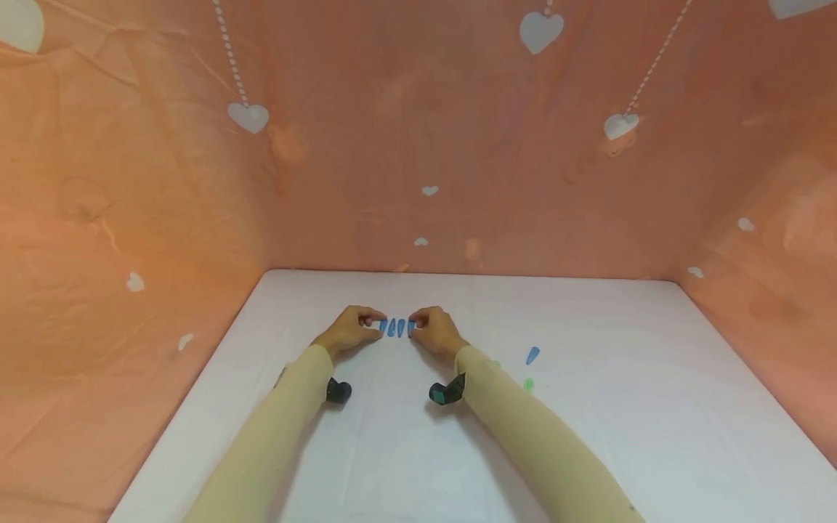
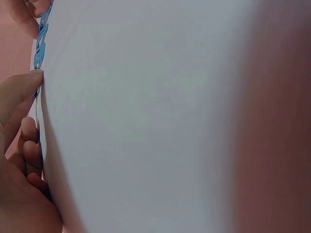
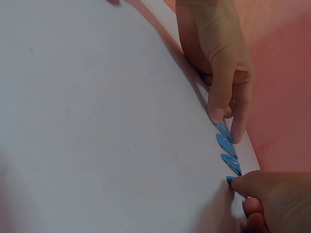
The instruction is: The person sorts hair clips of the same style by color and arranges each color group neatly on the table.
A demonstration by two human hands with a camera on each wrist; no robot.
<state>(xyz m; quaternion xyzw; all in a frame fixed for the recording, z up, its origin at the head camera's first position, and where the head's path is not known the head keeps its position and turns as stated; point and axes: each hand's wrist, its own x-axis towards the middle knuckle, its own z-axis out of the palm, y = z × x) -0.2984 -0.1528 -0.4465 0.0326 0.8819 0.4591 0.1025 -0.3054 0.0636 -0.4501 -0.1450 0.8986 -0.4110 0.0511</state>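
Left hand has its thumb and forefinger bent toward each other, their tips only a small piece apart: they pinch the leftmost blue clip end to end — thumb at the near end, forefinger at the far one. The remaining fingers of that hand curl in loosely toward the palm. Opposite it, the right hand does much the same, its thumb on the near end of the rightmost blue clip and a finger at the far end. Between the two hands lie a second blue clip and a third blue clip, just beside each other, so the four make a short row.

Well to the right of the right hand, and a little closer to the body, is a loose blue clip; nearer still is a green clip. Another green piece shows at the edge of the right sleeve — too hidden to make out. Under both hands spreads a white table, and beyond them hangs an orange curtain with pale hearts.
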